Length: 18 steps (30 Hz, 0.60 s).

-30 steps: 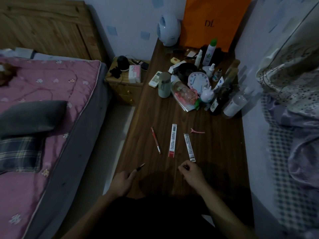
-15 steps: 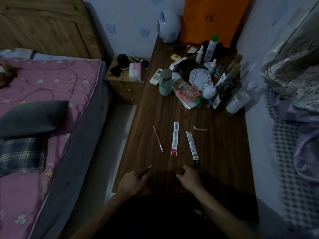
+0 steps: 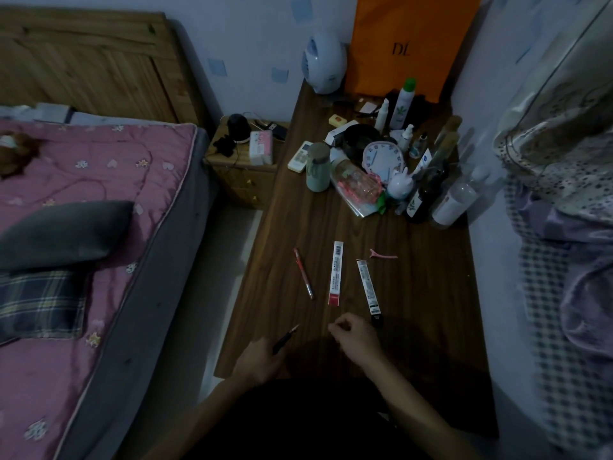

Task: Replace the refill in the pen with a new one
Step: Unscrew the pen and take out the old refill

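Dark plastic, slim and surely light: that is my reading of the pen (image 3: pixel 286 338), which the left grip (image 3: pixel 262 358) holds by its rear half, fingers curled round the barrel so the pointed tip sticks out up and away, toward the right grip (image 3: pixel 356 336). That one rests on the wooden surface (image 3: pixel 414 310) with its fingers bent and thumb and forefinger drawn close; in this dim light I cannot tell whether they pinch a small part or nothing at all. Just beyond its knuckles lie the red-and-white refill packet (image 3: pixel 335 273) and, slightly to its outer side, the clear refill packet (image 3: pixel 367 287), whose dark end nearly touches the fingers. A red pen (image 3: pixel 303 273) lies beyond the left grip, and a pink clip (image 3: pixel 384 254) sits farther off past the packets. I expect the barrel to be stiff but smooth, so it may turn in the fingers; I would pinch it near the tip section with one grip and hold the body with the other to unscrew it. The refills I judge to be thin, springy tubes that bend if squeezed mid-length, so I would take one near its end. The flat packets look slippery and best lifted by an edge.
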Motion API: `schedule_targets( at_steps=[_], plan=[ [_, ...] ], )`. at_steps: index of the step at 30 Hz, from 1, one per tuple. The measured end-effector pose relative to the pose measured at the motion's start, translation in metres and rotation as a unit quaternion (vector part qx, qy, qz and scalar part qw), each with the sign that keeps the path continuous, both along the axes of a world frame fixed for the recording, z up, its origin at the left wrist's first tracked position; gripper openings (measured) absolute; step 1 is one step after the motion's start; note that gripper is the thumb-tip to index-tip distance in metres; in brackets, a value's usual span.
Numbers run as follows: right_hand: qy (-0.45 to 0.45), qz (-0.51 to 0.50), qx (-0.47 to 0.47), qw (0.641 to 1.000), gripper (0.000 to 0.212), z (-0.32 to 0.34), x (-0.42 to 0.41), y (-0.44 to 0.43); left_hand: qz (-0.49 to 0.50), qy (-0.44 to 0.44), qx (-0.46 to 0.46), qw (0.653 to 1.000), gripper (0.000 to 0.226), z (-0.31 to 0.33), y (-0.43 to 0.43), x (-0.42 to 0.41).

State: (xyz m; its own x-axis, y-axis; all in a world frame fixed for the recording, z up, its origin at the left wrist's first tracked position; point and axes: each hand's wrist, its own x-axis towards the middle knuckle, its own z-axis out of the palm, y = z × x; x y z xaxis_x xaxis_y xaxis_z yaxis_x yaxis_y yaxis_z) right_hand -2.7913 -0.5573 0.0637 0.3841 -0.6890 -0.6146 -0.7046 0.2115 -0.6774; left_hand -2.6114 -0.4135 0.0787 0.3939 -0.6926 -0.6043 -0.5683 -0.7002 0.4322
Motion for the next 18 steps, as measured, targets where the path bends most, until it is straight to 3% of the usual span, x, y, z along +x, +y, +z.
schedule_targets(
  at_steps=[6,11,18],
  plan=[
    [-0.136,0.024,0.034,0.99,0.018,0.032,0.027,0.013,-0.048,-0.011,-0.037,0.998,0.045,0.007,-0.008,-0.006],
    [-0.091,0.092,-0.014,0.992,0.045,0.029,0.033,0.021,-0.085,0.013,-0.06,0.994,0.041,0.017,-0.012,-0.009],
    [-0.125,0.047,-0.014,0.991,0.049,0.021,0.031,0.026,-0.093,0.019,-0.063,0.993,0.044,0.019,-0.014,-0.011]
  ],
)
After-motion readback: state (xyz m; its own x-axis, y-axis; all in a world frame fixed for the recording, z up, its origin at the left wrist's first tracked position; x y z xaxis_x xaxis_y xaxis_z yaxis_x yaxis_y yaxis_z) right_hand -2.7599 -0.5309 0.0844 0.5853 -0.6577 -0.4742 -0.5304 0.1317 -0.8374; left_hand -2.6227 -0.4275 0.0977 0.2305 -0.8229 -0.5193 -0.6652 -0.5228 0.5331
